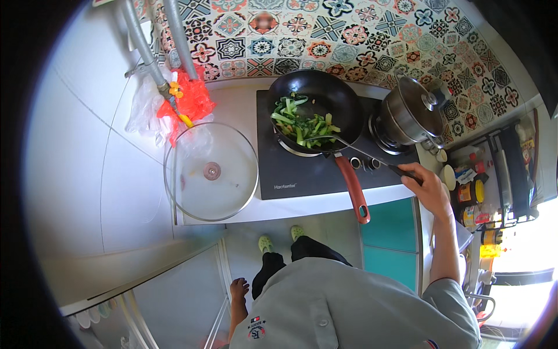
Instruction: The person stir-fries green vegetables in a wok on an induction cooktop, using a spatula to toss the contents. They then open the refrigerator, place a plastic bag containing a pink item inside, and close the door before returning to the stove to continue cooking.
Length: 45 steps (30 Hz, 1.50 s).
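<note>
My right hand (pixel 429 187) grips the black handle of a metal cooking utensil (pixel 364 151). The head of that utensil lies among chopped leafy greens (pixel 305 124) and is partly hidden by them. The greens are heaped at the left and front inside a dark wok (pixel 338 100), which sits on the left burner of a black gas cooktop (pixel 283 176). The wok's red-brown handle (pixel 352 187) points towards me, past the counter's front edge. Down at my side hangs my left hand (pixel 239 289), fingers loosely bent and nothing seen in it.
A glass lid (pixel 212 196) lies left of the cooktop, slightly over the counter edge. Behind it, red and clear plastic bags (pixel 192 98) hang by grey pipes (pixel 181 39). A lidded steel pot (pixel 405 113) occupies the right burner. Condiment jars (pixel 468 192) crowd the right counter.
</note>
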Available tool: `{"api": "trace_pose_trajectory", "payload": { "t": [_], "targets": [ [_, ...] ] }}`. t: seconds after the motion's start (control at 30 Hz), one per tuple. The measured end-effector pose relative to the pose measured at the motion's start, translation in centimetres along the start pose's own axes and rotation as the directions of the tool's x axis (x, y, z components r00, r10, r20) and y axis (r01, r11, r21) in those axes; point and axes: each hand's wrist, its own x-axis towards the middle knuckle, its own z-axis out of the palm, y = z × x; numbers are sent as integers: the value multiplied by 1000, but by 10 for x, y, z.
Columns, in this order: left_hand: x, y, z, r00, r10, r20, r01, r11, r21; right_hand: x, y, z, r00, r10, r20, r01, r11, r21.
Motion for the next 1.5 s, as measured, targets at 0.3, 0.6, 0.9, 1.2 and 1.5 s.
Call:
{"api": "trace_pose_trajectory", "payload": {
  "t": [0.3, 0.6, 0.9, 1.2, 1.5],
  "targets": [
    [1, 47, 17, 997, 69, -44, -69, 997, -14, 54, 17, 59, 943, 47, -330, -136, 959, -251],
    [40, -52, -38, 702, 449, 552, -606, -30, 795, 133, 73, 93, 710, 259, 655, -678, 1, 735],
    [9, -24, -20, 998, 52, -31, -53, 998, -38, 86, -11, 69, 897, 221, 383, -441, 504, 743],
    [9, -11, -1, 1000, 1, -30, -4, 997, -78, 69, -37, 57, 906, 202, 372, -398, 702, 590],
    [48, -67, -41, 954, 283, 100, -297, 939, 175, 53, -10, 82, 975, -132, -177, 46, 905, -423]
  ]
}}
